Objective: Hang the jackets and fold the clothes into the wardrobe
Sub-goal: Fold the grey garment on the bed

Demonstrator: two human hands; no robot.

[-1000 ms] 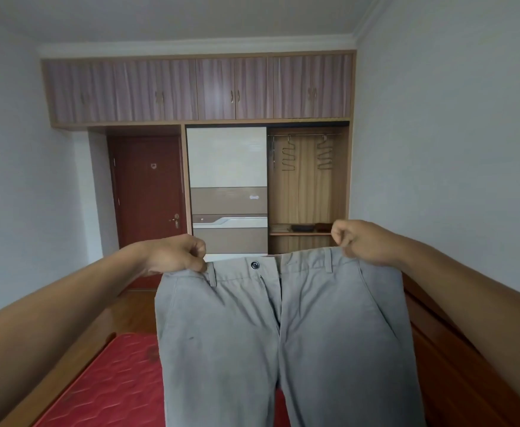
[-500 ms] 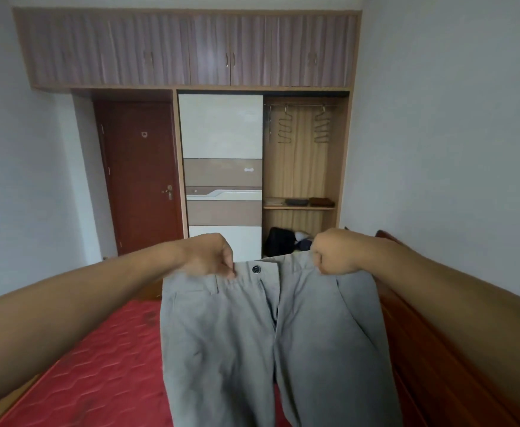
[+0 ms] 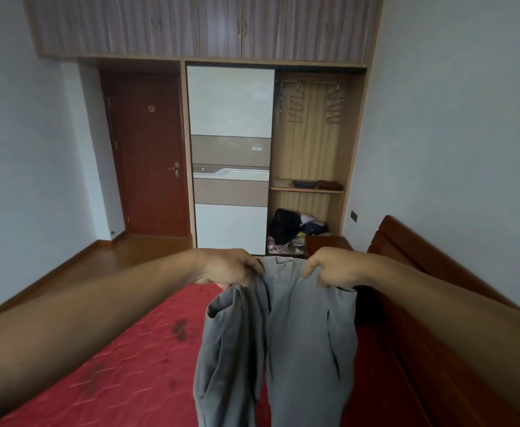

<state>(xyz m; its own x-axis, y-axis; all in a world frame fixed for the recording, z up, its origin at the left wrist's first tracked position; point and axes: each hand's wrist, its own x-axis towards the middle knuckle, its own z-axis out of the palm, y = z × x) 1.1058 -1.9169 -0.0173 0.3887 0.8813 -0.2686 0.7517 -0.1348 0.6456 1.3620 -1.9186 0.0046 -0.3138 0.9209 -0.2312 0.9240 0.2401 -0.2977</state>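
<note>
- Grey trousers [image 3: 286, 340]: held up by the waistband in front of the person, above the red mattress [image 3: 113, 349]. The waistband is bunched between the two hands and both legs hang down, out of view at the bottom edge.
- Left hand [image 3: 231, 268]: fingers curled, pinching the left end of the waistband.
- Right hand [image 3: 334, 268]: fingers curled, clamped on the right end of the waistband. The two hands are near each other but apart.
- Wooden bed frame [image 3: 422, 306]: runs along the right side of the mattress, against the right wall.
- Wooden floor [image 3: 83, 266]: lies to the left of the mattress and extends to the red-brown door [image 3: 147, 155].
- Wardrobe [image 3: 355, 143]: stands at the far wall, well apart from the trousers. Its sliding panel [image 3: 231, 149] covers the left half; the right half is open.
- Clothes pile [image 3: 295, 229]: loose, lying at the bottom of the open half.
- Shelf [image 3: 308, 190]: mid-height in the open half; carries folded items [image 3: 317, 184] laid side by side.
- Hangers [image 3: 334, 106]: two wavy hangers suspended from the rail at the top of the open half; nothing hangs on them.
- Upper cabinets [image 3: 206, 26]: a row of closed doors above the wardrobe and the door.
</note>
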